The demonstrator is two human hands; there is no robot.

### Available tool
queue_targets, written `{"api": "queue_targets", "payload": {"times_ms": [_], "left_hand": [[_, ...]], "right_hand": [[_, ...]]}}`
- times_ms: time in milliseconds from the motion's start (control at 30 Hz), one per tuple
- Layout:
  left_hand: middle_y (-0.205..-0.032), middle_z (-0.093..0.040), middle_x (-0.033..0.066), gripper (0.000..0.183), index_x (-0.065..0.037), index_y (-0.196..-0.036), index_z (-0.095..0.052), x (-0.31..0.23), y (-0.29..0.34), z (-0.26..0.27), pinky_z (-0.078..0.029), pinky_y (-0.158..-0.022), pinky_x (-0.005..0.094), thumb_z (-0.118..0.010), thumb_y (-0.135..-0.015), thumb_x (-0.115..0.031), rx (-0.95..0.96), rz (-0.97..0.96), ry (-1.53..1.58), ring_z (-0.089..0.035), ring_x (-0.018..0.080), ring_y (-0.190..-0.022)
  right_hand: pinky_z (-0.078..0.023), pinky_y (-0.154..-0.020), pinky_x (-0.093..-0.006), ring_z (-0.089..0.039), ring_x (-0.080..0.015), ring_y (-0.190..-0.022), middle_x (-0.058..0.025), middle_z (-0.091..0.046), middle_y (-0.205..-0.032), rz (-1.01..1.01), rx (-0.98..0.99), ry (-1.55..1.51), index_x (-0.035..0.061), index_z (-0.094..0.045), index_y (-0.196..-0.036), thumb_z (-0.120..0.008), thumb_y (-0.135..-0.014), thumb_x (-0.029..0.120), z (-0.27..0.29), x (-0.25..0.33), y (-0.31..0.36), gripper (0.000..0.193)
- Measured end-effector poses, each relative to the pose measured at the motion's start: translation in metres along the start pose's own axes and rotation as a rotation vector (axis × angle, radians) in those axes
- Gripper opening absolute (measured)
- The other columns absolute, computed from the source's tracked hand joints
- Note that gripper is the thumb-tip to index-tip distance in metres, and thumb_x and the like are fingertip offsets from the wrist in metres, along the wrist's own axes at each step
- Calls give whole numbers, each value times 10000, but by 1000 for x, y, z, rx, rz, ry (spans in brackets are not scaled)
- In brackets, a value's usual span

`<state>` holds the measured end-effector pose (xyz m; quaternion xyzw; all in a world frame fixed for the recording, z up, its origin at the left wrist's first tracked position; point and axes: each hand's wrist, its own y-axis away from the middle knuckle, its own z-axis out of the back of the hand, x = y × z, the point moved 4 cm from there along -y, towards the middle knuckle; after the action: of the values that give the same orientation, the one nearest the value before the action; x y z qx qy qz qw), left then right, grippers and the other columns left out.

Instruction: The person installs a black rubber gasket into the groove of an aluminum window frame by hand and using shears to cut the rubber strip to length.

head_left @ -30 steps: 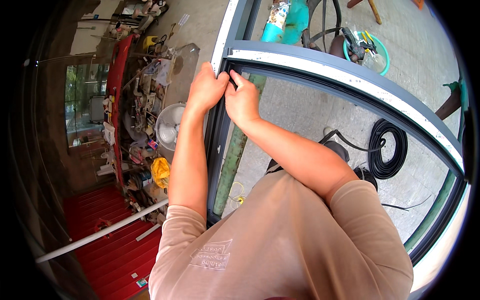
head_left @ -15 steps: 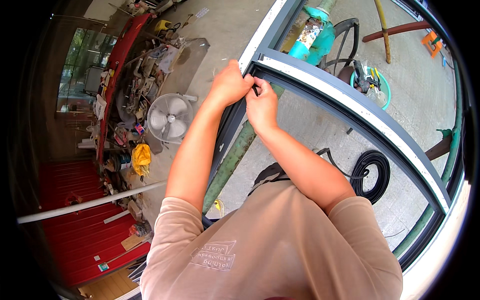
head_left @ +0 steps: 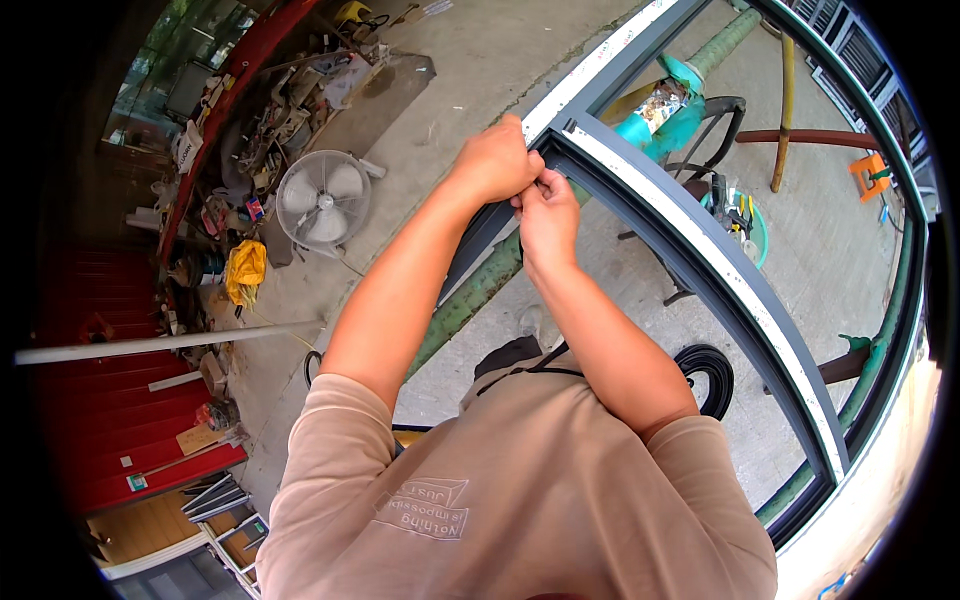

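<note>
Both hands meet at an inner corner of a dark grey metal window frame [head_left: 690, 215] with white strips along its faces. My left hand [head_left: 495, 163] is closed at the corner, its knuckles against the frame's side bar; what its fingers hold is hidden. Just below and to the right, my right hand [head_left: 550, 222] pinches with thumb and fingertips close to the left thumb. Little of the thin black rubber strip in that pinch shows now. A coil of black rubber strip [head_left: 712, 385] lies on the floor, partly behind my right forearm.
Green pipes [head_left: 475, 295] support the frame from below. Beyond the crossbar are a teal tub [head_left: 762, 235] of tools, a yellow pole [head_left: 786, 120] and an orange stool [head_left: 870, 177]. On the left stand a floor fan [head_left: 323, 200], a yellow bag [head_left: 246, 270] and a cluttered red-edged bench [head_left: 225, 85].
The view has shifted, so frame and hands appear farther right and slightly lower. Both hands stay at the corner. The black strip seen between the fingertips before is now mostly covered.
</note>
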<state>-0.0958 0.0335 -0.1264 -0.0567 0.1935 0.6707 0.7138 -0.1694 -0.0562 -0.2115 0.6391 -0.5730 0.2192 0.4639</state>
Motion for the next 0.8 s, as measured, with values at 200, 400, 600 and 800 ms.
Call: {"api": "queue_targets", "payload": {"times_ms": [200, 400, 600, 800], "left_hand": [[-1150, -782, 330, 521, 85, -1293, -604, 2, 0, 3, -601, -962, 528, -736, -978, -308, 85, 32, 74, -777, 474, -1094], [-1193, -781, 320, 548, 81, -1325, -601, 1, 2, 1, -602, -987, 523, -735, -979, -323, 50, 40, 6, -769, 458, -1152], [-1230, -791, 281, 533, 61, -1330, -615, 3, -2, -4, -601, -1016, 526, -743, -976, -315, 33, 50, 12, -766, 440, -1180], [-1252, -772, 310, 503, 72, -1316, -594, 2, 3, -4, -589, -1026, 548, -719, -1005, -304, 13, 8, 21, -749, 473, -1190]], "right_hand": [[-549, -755, -278, -688, -116, -852, -65, -747, -994, -8, 36, -14, -28, -598, -1318, -698, -1131, 134, 0, 2, -3, 267], [-606, -809, -304, -742, -152, -902, -103, -755, -1010, -69, 84, 87, -11, -549, -1312, -681, -1163, 220, 0, 13, -2, 305], [-618, -815, -312, -754, -162, -901, -112, -760, -1042, -62, 130, 248, -22, -561, -1345, -681, -1154, 207, 4, 21, -2, 321], [-597, -845, -325, -758, -176, -910, -115, -788, -1068, 34, 287, 517, -59, -553, -1551, -728, -1084, 182, 23, 26, 20, 554]]}}
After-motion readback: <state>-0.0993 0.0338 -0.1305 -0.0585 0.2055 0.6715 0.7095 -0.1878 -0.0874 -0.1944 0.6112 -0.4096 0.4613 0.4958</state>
